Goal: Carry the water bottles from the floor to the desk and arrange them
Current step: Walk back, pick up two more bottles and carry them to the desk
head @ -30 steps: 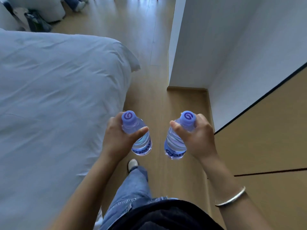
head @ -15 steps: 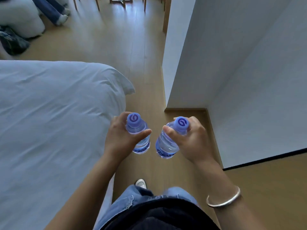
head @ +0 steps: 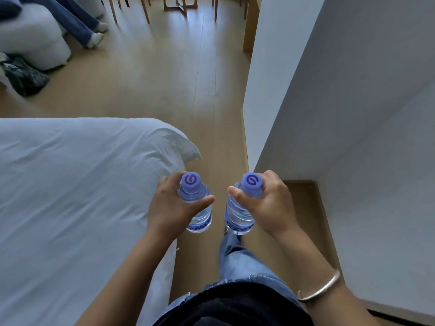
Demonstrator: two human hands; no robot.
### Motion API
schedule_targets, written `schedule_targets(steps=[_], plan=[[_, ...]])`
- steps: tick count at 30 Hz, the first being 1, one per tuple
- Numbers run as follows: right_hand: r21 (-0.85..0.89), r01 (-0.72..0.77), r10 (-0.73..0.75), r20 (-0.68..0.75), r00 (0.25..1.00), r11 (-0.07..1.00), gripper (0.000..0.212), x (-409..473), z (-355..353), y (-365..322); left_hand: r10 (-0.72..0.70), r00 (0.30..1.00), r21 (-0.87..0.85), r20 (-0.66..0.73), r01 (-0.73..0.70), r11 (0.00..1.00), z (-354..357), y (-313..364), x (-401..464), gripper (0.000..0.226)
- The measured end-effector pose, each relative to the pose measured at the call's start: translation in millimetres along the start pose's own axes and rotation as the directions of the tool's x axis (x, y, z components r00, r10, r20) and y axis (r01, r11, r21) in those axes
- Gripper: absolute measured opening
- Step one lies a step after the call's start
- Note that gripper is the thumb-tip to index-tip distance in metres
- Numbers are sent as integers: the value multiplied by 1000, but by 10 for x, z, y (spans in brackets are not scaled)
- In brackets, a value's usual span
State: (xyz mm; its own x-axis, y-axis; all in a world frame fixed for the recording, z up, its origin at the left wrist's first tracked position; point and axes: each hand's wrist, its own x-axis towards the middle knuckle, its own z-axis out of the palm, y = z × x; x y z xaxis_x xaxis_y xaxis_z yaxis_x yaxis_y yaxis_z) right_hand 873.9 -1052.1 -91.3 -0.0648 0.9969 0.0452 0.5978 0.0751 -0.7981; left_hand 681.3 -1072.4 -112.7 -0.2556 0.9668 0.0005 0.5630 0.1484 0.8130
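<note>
Head view: left hand (head: 168,208) grips a water bottle (head: 196,209) just below its purple cap (head: 190,182); fingers curled round the neck on the far side, thumb (head: 202,201) pressed across the near side; bottle upright, its body hanging below the fingers, its base in the air above the wooden floor (head: 164,74); right hand (head: 270,204) grips a second bottle (head: 237,215) the same way, fingers wrapped behind the second cap (head: 251,182), thumb tip (head: 235,192) on the shoulder of the bottle; this bottle tilts slightly, base swung toward the left-hand bottle; the two bottles side by side, near each other, not touching; silver bracelet (head: 322,288) on the right wrist; white bed (head: 70,196) lies outward of the left-hand fingers, its corner just beyond the knuckles; white wall (head: 353,114) stands outward of the right-hand fingers; jeans (head: 240,262) below both bottles; beyond the fingertips, farther along the floor, chair legs (head: 146,10), a second person's legs (head: 80,22) and a dark bag (head: 23,78).
</note>
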Motion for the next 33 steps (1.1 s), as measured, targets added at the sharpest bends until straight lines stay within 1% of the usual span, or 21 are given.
schedule_targets(steps=[3, 6, 9, 13, 15, 19, 22, 26, 29, 33], plan=[[15, 19, -20, 39, 999, 1000, 23, 733, 2, 61, -4, 1000, 37, -18, 5, 999, 132, 154, 631, 49], [-4, 63, -63, 22, 998, 998, 36, 1418, -53, 85, 32, 999, 57, -25, -31, 998, 245, 351, 1244, 48], [-24, 98, -97, 31, 995, 995, 40, 2064, -119, 96, 37, 998, 45, -55, -35, 998, 381, 485, 1810, 48], [-43, 107, -106, 21, 994, 993, 30, 2758, -126, 126, 29, 997, 37, -76, -27, 999, 519, 618, 2436, 49], [-34, 98, -98, 18, 995, 995, 27, 3046, -115, 153, 9, 998, 22, -61, -8, 1000, 564, 675, 2740, 48], [-33, 53, -53, 27, 998, 998, 33, 3717, -4, 199, -23, 1000, 11, -12, 23, 1000, 648, 708, 3465, 46], [-27, 55, -55, 7, 998, 998, 34, 4227, 137, 174, -27, 1000, 8, 11, 27, 1000, 655, 701, 4051, 46], [-9, 22, -23, -43, 999, 1000, 32, 5064, 370, 89, 24, 998, -15, 57, -23, 1000, 594, 636, 4989, 44], [-20, -9, 7, -53, 999, 1000, 30, 5691, 510, -62, 68, 992, -3, 102, -68, 998, 494, 614, 5725, 45], [10, -23, 23, -83, 996, 1000, 13, 6352, 630, -240, 112, 985, 23, 128, -116, 993, 390, 638, 6531, 49]])
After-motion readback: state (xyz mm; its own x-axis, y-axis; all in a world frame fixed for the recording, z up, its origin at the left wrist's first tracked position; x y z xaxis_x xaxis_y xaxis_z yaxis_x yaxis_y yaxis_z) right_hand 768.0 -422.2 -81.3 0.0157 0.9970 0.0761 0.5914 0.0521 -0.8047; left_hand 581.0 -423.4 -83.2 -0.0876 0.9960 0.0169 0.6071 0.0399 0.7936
